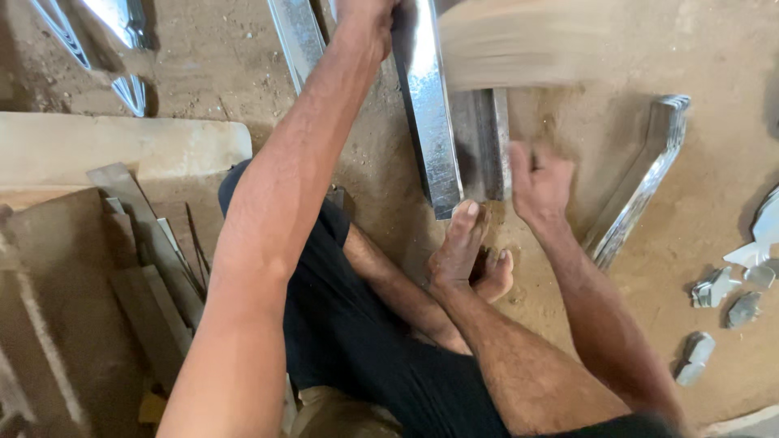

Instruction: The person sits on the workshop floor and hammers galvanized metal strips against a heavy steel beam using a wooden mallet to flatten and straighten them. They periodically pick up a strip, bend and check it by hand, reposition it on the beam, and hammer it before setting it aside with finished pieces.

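Observation:
My left hand [367,23] reaches to the top edge and grips a long shiny folded metal strip [428,122] that lies on the dirt floor. My bare foot [464,253] rests at the strip's near end. My right hand [539,183], blurred by motion, is closed around a grey handle [490,142] just right of the strip. The handle leads up to a blurred wooden mallet head [523,49] above the strip.
A bent metal strip [641,182] lies to the right, with small metal offcuts [718,288] beyond it. More shiny strips [296,36] and pointed pieces [130,89] lie at the top left. A pale slab [122,146] and stacked sheet pieces [150,243] sit at the left.

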